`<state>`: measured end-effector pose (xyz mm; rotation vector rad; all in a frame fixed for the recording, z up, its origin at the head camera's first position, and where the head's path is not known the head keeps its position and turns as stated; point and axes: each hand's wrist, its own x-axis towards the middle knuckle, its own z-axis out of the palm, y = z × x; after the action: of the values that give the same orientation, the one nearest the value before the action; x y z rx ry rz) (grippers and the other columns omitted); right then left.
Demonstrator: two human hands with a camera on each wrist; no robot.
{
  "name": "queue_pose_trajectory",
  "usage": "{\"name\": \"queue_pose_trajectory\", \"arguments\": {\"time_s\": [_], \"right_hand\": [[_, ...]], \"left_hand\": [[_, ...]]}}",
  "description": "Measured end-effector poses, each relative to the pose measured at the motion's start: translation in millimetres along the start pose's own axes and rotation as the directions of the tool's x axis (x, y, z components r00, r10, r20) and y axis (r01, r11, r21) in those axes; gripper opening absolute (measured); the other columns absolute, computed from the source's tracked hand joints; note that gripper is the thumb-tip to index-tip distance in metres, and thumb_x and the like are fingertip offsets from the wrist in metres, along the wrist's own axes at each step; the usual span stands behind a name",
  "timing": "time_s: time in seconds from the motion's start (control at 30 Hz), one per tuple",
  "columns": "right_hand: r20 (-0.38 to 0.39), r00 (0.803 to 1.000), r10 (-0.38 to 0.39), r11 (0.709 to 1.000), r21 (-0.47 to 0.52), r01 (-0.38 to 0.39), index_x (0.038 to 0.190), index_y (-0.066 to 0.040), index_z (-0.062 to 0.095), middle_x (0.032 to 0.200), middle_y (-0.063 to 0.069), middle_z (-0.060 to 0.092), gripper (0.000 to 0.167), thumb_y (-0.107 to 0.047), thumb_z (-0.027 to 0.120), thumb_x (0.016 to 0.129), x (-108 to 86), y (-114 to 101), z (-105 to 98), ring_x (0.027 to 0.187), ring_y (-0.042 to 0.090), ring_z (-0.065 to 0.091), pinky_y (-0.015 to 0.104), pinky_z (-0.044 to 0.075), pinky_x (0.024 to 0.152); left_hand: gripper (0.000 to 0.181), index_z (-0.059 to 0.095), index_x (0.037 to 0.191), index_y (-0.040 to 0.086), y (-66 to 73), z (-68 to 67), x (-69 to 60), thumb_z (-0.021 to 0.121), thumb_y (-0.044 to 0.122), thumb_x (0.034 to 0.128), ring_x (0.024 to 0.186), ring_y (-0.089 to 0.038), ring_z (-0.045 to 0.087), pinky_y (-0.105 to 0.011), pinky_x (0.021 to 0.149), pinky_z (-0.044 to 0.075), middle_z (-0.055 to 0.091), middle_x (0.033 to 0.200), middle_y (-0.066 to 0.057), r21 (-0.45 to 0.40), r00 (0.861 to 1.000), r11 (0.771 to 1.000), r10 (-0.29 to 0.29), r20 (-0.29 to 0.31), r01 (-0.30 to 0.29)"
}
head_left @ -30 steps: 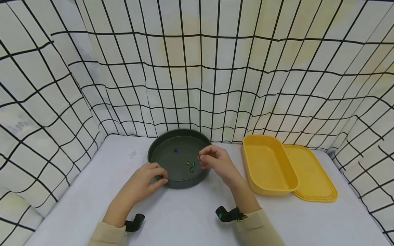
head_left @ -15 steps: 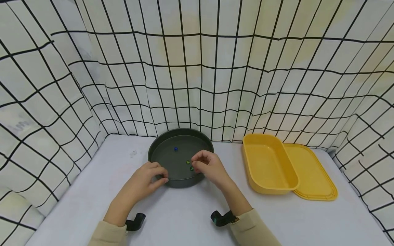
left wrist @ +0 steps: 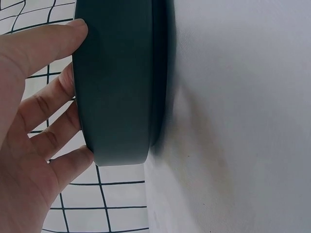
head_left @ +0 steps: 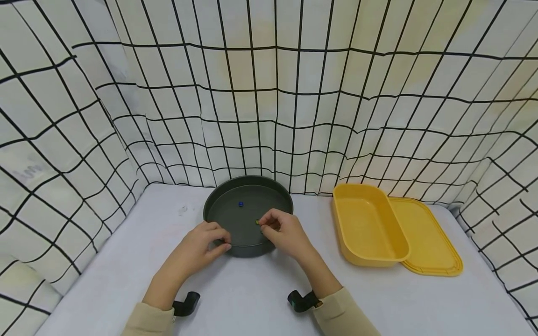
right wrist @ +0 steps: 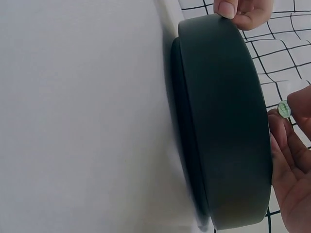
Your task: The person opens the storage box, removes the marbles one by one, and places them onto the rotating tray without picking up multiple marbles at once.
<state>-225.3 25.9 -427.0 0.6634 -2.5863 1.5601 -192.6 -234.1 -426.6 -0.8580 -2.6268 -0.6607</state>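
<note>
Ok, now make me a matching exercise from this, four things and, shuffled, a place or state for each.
1. blue bead
2. yellow lid
3. left hand
4. right hand

A. pinches a small pale green piece
B. inside the dark pan, touched by no hand
C. grips the same pan
D. beside the yellow box, partly hidden by it

Pairs: 1-B, 2-D, 3-C, 4-A

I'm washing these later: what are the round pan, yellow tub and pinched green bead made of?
Round pan: perhaps coated metal or plastic; dark, smooth, matte. Yellow tub: probably plastic, given its even colour and soft sheen. Green bead: glass or clear plastic; looks translucent.
</note>
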Motion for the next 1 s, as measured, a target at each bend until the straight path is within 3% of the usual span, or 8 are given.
{"name": "queue_pose_trajectory", "arguments": {"time_s": [0.3,0.43,0.67,1.0], "right_hand": [[0.026,1.000,0.017,0.998,-0.055,-0.015,0.095,-0.015,0.071,0.087,-0.010,0.069,0.006,-0.013,0.068,0.090,-0.6,0.9,-1.0,0.075,0.007,0.062,0.024,0.054,0.069],[0.073,0.997,-0.008,0.993,-0.120,0.017,0.092,-0.021,0.071,0.084,-0.012,0.068,0.007,-0.015,0.067,0.089,-1.0,0.2,0.2,0.072,0.004,0.061,0.023,0.052,0.068],[0.158,0.984,-0.077,0.955,-0.272,0.118,0.091,-0.022,0.072,0.078,-0.016,0.068,0.006,-0.020,0.068,0.089,-1.2,-4.7,1.4,0.069,-0.002,0.059,0.022,0.050,0.068],[0.185,0.980,-0.077,0.917,-0.372,0.142,0.093,-0.023,0.076,0.079,-0.019,0.068,0.009,-0.024,0.068,0.090,-2.8,-7.4,3.2,0.080,0.006,0.058,0.024,0.045,0.071]], "left_hand": [[0.016,0.069,0.086,0.026,0.9,1.8,0.9,0.082,0.017,0.0829,0.084,-0.006,0.052,-0.032,0.073,0.050,0.061,0.089,0.014,0.011,1.000,1.000,0.005,-0.001,-0.005],[0.015,0.069,0.086,0.025,1.2,1.6,0.7,0.082,0.017,0.0833,0.083,-0.010,0.055,-0.031,0.073,0.049,0.061,0.089,0.013,0.004,1.000,1.000,0.003,0.001,-0.003],[0.016,0.069,0.087,0.026,2.2,1.1,0.0,0.082,0.017,0.0834,0.083,-0.011,0.055,-0.031,0.072,0.049,0.061,0.088,0.014,0.000,1.000,1.000,0.009,-0.005,-0.009],[0.016,0.069,0.086,0.027,1.8,1.8,-0.7,0.081,0.018,0.0838,0.081,-0.013,0.054,-0.030,0.071,0.048,0.060,0.088,0.013,0.002,1.000,1.000,0.001,0.000,-0.001]]}}
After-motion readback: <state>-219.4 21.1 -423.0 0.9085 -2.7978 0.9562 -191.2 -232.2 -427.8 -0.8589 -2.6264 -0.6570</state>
